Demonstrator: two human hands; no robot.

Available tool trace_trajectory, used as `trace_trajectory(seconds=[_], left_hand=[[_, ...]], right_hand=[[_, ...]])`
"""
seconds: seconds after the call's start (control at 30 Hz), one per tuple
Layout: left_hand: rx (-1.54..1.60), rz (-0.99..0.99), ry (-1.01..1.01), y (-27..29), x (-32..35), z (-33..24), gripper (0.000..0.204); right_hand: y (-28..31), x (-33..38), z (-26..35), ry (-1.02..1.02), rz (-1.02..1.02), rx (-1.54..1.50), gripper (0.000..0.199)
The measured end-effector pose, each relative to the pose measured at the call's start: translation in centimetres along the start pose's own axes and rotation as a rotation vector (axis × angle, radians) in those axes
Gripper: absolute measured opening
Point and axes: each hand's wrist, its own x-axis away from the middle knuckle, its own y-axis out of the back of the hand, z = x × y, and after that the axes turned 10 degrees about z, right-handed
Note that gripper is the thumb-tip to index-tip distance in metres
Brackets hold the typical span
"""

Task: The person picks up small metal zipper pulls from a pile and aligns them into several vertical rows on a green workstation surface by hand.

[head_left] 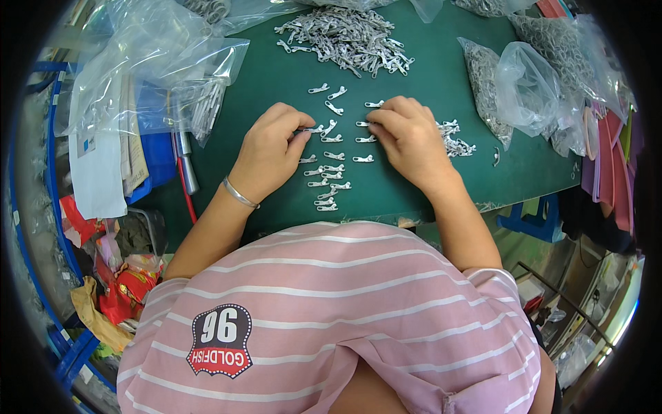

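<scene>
Small silver metal pieces, shaped like zipper pulls, lie in loose columns on the green tabletop (269, 207). My left hand (272, 141), with a bracelet on its wrist, is closed, thumb and forefinger pinching one silver piece (314, 129) beside the left column. Opposite it, my right hand (412, 134) pinches the end of another silver piece (362, 124) in the short right column. More pieces, such as one silver piece (363, 159), lie just below that hand. A small heap of pieces (456, 143) is partly hidden behind the right hand.
A large pile of silver pieces (348, 38) sits at the far side. Clear bags (486, 86) of metal parts stand at right; a clear plastic bag (138, 62) covers a blue tray (162, 155) at left. Below the table's right edge is a blue stool (534, 219).
</scene>
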Motion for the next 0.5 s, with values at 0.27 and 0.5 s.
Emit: trace_trajectory(seconds=[0.27, 0.5], left_hand=[[0.032, -0.008, 0.008, 0.1, 0.4, -0.2, 0.014], [0.042, -0.055, 0.016, 0.6, 1.0, -0.1, 0.014]], right_hand=[[0.1, -0.6, 0.2, -0.030, 0.043, 0.088, 0.010], [3.2, 1.7, -0.9, -0.148, -0.051, 0.171, 0.011]])
